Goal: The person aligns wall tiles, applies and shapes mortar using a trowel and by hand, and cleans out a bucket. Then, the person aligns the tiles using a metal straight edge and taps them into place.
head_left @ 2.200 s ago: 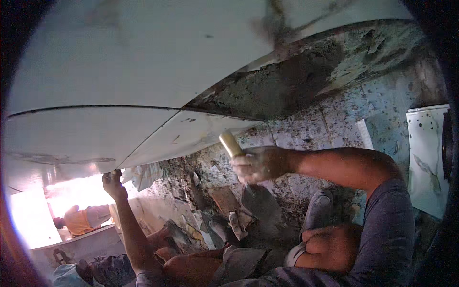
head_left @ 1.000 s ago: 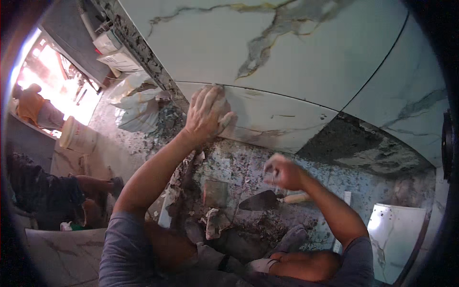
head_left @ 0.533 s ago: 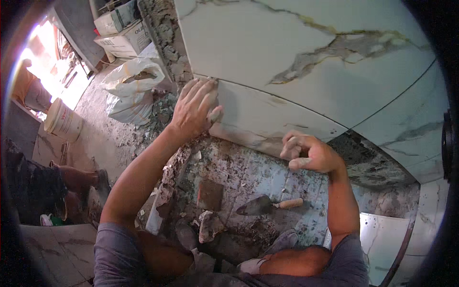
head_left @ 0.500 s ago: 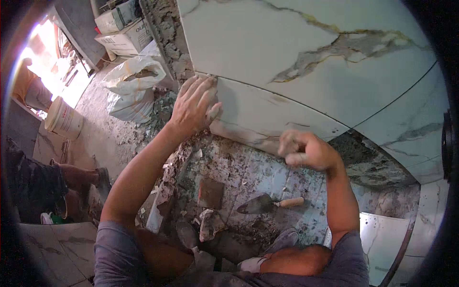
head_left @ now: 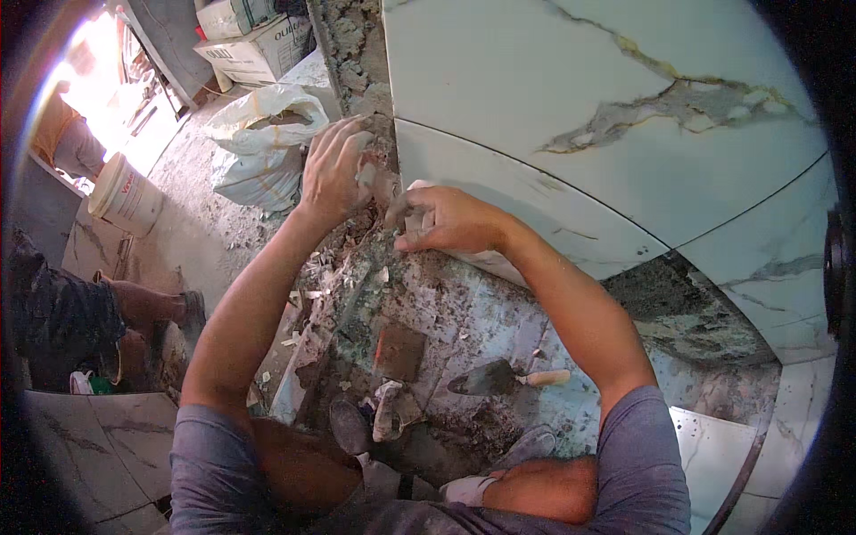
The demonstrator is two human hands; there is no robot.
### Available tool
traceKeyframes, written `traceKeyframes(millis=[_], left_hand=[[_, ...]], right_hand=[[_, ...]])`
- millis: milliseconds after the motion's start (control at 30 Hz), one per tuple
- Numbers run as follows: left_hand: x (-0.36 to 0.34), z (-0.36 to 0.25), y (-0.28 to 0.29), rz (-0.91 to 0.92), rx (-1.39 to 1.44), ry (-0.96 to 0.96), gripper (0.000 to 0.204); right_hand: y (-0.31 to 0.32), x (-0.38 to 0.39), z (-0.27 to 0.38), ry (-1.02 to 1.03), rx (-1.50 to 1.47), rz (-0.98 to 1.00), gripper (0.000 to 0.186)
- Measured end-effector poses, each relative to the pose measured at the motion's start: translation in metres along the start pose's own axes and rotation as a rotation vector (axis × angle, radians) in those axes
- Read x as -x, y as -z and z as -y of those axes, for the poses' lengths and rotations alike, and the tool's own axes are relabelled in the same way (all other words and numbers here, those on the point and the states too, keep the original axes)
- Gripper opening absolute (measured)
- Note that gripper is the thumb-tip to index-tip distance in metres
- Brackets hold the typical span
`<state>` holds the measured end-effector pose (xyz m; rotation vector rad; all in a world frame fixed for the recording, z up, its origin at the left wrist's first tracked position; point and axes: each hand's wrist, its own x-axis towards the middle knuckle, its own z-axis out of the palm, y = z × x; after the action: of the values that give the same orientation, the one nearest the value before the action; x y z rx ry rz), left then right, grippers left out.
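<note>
Floor [head_left: 526, 325]: pale and thick with dirt and crumbs around the person's feet; greyer and dusty toward the left, where a bright opening [head_left: 111, 85] lets in light.
Upper tile [head_left: 535, 71]: broad and white with grey and gold veining, on the wall directly above the lower one, a thin dark joint between them.
Lower tile [head_left: 544, 205]: a pale strip low on the wall, its long axis slanting from upper left to lower right in view; the left end points toward the hands, the right end reaches a bare dark patch [head_left: 669, 299].
Co-worker [head_left: 62, 312]: dark clothing and a bare leg, at the left edge.
Bag [head_left: 259, 165]: white, open-mouthed, on the floor beyond the left hand [head_left: 334, 174].
Bucket [head_left: 127, 196]: white, left of the bag.
Trowel [head_left: 483, 378]: on the floor, long axis nearly level across the view, blade pointing left, pale handle right.
Left hand's state: fingers stretched and close together, thumb apart, nothing seen in them; it is over the rough strip just beside the lower tile's left end.
Right hand [head_left: 455, 218]: in front of that end, fingers half curled with a gap to the thumb; whether they grip anything cannot be told.
Block [head_left: 399, 352]: rusty brown, squarish, left of the trowel.
</note>
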<state>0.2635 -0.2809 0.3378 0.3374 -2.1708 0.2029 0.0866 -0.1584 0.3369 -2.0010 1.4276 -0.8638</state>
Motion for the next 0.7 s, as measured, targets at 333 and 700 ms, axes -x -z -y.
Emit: traceKeyframes(millis=[333,700], left_hand=[[0.006,0.003,0.006,0.043,0.048,0.064,0.030],[0.006,-0.007,-0.002,0.140,0.062,0.132,0.034]], right_hand=[[-0.038,0.082,-0.067,-0.157,0.041,0.251,0.040],[-0.042,0.170,-0.124,-0.694,0.214,0.170,0.032]])
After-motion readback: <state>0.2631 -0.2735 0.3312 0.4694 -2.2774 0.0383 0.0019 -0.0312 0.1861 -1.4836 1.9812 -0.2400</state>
